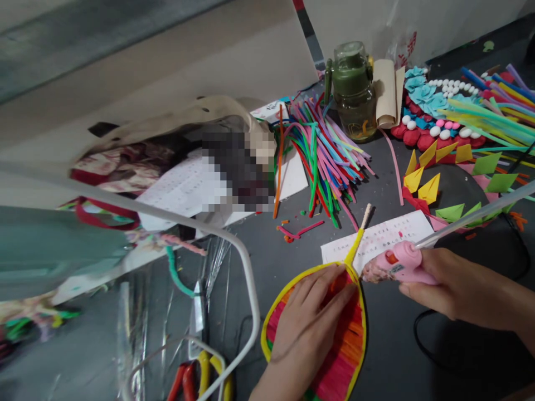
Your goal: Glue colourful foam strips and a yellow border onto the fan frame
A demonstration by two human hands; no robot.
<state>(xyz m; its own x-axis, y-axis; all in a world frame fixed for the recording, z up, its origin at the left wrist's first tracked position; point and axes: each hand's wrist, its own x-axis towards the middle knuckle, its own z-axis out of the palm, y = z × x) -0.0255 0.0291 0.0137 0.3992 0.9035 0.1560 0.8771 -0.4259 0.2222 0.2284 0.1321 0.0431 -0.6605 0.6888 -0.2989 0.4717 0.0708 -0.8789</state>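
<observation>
A hand fan (349,340) made of pipe cleaners, with red, orange and green stripes and a yellow rim, lies on the dark table. Its yellow-wrapped handle (355,245) ends in a bare pale tip. My left hand (311,323) rests flat on the fan's face, fingers stretched toward the handle's base. In my right hand (443,284) is a pink hot glue gun (403,262), gripped by its handle. The gun's nozzle end points left, close to where handle and rim join; its exact contact is unclear. A clear glue stick (476,217) sticks out behind it.
Pipe cleaners (321,156) lie bunched behind the fan, near a green bottle (354,94). A folded-paper ring (455,150) is at the right. Pliers (192,376) and a white curved frame (246,267) are on the left. Handwritten paper (338,248) lies beneath the handle.
</observation>
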